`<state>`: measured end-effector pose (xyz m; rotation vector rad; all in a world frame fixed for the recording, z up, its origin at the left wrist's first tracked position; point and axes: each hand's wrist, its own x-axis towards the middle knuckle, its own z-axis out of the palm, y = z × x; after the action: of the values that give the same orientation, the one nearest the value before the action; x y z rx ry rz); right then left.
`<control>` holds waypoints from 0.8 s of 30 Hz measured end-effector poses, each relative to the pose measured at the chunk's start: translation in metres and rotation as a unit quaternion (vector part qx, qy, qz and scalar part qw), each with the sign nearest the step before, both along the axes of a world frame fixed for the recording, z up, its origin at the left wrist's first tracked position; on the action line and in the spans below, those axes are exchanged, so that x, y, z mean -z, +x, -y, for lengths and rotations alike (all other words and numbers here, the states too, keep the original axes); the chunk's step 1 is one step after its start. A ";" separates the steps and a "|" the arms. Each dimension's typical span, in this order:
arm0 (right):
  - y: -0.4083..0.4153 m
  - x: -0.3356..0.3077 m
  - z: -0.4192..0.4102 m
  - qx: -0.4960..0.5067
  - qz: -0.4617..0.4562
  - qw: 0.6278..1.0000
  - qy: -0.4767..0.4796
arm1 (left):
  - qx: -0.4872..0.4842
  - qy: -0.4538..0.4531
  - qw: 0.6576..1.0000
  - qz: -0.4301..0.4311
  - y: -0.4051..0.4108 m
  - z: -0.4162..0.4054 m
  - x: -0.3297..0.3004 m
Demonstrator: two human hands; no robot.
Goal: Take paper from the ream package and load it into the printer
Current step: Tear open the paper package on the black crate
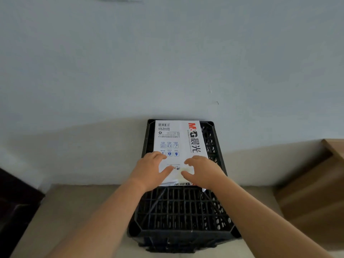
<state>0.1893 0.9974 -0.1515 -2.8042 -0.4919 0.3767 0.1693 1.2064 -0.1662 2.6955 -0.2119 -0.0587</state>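
A white paper ream package point(178, 140) with a red and black logo lies flat on the far half of an upturned black plastic crate point(184, 207). Both hands rest on the package's near end. My left hand point(150, 171) lies on its left part with fingers spread. My right hand point(202, 171) lies on its right part, thumb and fingers curled over the wrapper's folded flap. Whether either hand pinches the wrapper I cannot tell. No printer is in view.
The crate stands against a pale wall point(167, 62) on a beige floor point(74, 211). A brown cardboard box point(316, 183) sits at the right. A dark piece of furniture point(14, 202) stands at the left edge.
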 end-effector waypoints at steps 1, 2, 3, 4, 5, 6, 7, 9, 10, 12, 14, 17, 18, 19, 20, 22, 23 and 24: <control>0.001 0.002 -0.001 -0.001 -0.005 1.000 -0.005 | -0.001 -0.003 1.000 -0.002 -0.001 0.000 0.001; 0.003 0.004 -0.002 -0.001 -0.010 1.000 -0.010 | -0.003 -0.006 1.000 -0.005 -0.003 0.000 0.002; 0.005 0.006 -0.002 0.000 -0.015 1.000 -0.013 | -0.003 -0.010 1.000 -0.008 -0.004 0.001 0.004; 0.007 0.009 -0.003 0.002 -0.019 1.000 -0.016 | -0.001 -0.012 1.000 -0.010 -0.006 0.002 0.007; 0.009 0.012 -0.003 0.004 -0.022 1.000 -0.019 | 0.002 -0.012 1.000 -0.010 -0.006 0.003 0.009; 0.011 0.015 -0.004 0.004 -0.022 0.999 -0.023 | 0.003 -0.012 1.000 -0.009 -0.006 0.005 0.012; 0.013 0.018 -0.004 0.004 -0.020 0.999 -0.027 | 0.002 -0.015 1.000 -0.006 -0.006 0.007 0.015; 0.016 0.025 -0.005 0.004 -0.012 0.999 -0.032 | -0.008 -0.025 1.000 0.000 -0.007 0.010 0.018; 0.017 0.027 -0.006 0.005 -0.008 0.999 -0.033 | -0.012 -0.028 1.000 0.001 -0.008 0.011 0.020; 0.019 0.032 -0.009 0.015 -0.003 0.999 -0.031 | -0.014 -0.026 1.000 0.001 -0.013 0.012 0.022; 0.021 0.034 -0.011 0.036 -0.006 0.999 -0.029 | -0.021 -0.021 1.000 0.003 -0.019 0.012 0.023; 0.026 0.039 -0.015 0.074 -0.029 0.997 -0.023 | -0.040 -0.015 0.999 -0.004 -0.025 0.009 0.022; 0.027 0.040 -0.016 0.087 -0.040 0.995 -0.016 | -0.045 -0.015 0.999 -0.005 -0.027 0.007 0.021; 0.029 0.042 -0.017 0.098 -0.048 0.994 -0.011 | -0.049 -0.016 0.999 -0.004 -0.028 0.006 0.021; 0.030 0.043 -0.018 0.103 -0.051 0.993 -0.011 | -0.051 -0.016 0.999 -0.002 -0.030 0.005 0.020; 0.031 0.044 -0.019 0.103 -0.046 0.993 -0.019 | -0.054 -0.010 0.998 0.000 -0.032 0.004 0.019; 0.031 0.044 -0.018 0.103 -0.041 0.994 -0.019 | -0.055 -0.008 0.998 -0.001 -0.033 0.004 0.018; 0.030 0.044 -0.018 0.098 -0.037 0.994 -0.020 | -0.055 -0.008 0.998 -0.002 -0.034 0.004 0.017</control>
<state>0.2193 1.0153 -0.1957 -2.8319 -0.1924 0.4506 0.1356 1.2027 -0.1831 2.6865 -0.0636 -0.0298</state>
